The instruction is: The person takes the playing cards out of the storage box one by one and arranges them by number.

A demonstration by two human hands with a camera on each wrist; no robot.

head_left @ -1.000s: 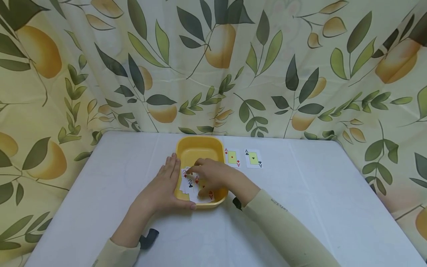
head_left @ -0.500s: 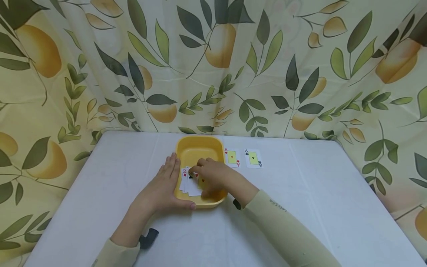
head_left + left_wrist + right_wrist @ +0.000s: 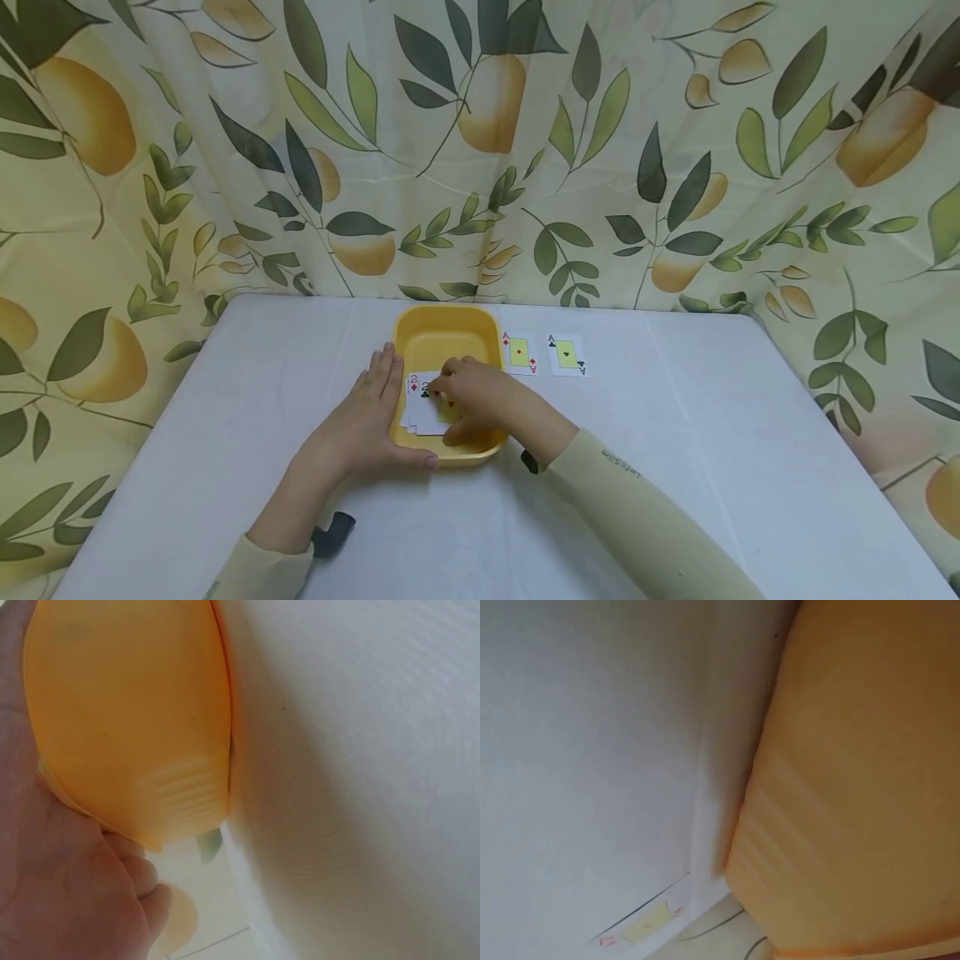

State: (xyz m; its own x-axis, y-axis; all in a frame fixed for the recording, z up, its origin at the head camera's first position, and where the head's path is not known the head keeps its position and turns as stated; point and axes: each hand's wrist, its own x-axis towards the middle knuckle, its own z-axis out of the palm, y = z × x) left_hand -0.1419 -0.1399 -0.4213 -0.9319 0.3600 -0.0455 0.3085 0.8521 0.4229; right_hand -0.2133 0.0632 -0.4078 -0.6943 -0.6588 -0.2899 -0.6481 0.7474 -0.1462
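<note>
A yellow plastic tub (image 3: 447,321) stands on the white tabletop. My left hand (image 3: 358,429) lies along its left rim with fingers extended, the thumb reaching over the front edge. Inside the tub, overlapping playing cards (image 3: 429,423) sit face up; a two of diamonds (image 3: 412,400) and a two of clubs index show at the left. My right hand (image 3: 483,396) reaches over the right rim and pinches a top card with a yellow centre, its forefinger near the upper edge and thumb near the lower. That hand covers much of the card. Neither wrist view shows the tub's inside.
Right of the tub, an ace of diamonds (image 3: 519,352) and an ace of clubs (image 3: 567,356) lie face up on the table (image 3: 675,400). A fruit-patterned curtain (image 3: 465,192) hangs behind the table's back edge. Black pieces show at both wrists.
The top card in my right hand has shifted up and left over the other cards, and its red corner index has gone under the hand. The left hand and tub stay put.
</note>
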